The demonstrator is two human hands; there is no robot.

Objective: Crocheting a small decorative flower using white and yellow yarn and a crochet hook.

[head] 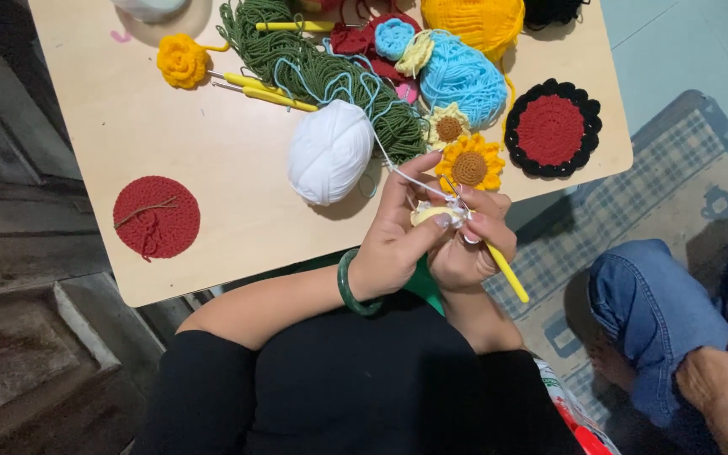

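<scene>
Just below the middle of the frame the two hands are drawn close together over the near edge of the wooden table [212, 160]. The left hand [393, 240], with a green bangle [349, 286] on its wrist, pinches a small pale yellow crochet piece [433, 216] between thumb and fingers. The right hand [469, 244] is closed around a crochet hook [507, 271] with a yellow handle that slants toward the lower right, its tip lost in the piece. A white strand [398, 173] runs from the piece up over the left fingers to the white ball of yarn [330, 152] at the centre of the frame. Doing this stitch well seems to call for even tension on that strand over the raised finger, a firm pinch just beside the working loop, and a small turn of the hook instead of a pull. Just above the hands lies a finished sunflower [470, 163], with a blue ball of yarn [463, 77] and green yarn [313, 72] toward the top. A red round mat [156, 217] sits at the left, a red and black one [552, 128] at the upper right. In the lower right, another person's knee in blue jeans [655, 307] shows.
</scene>
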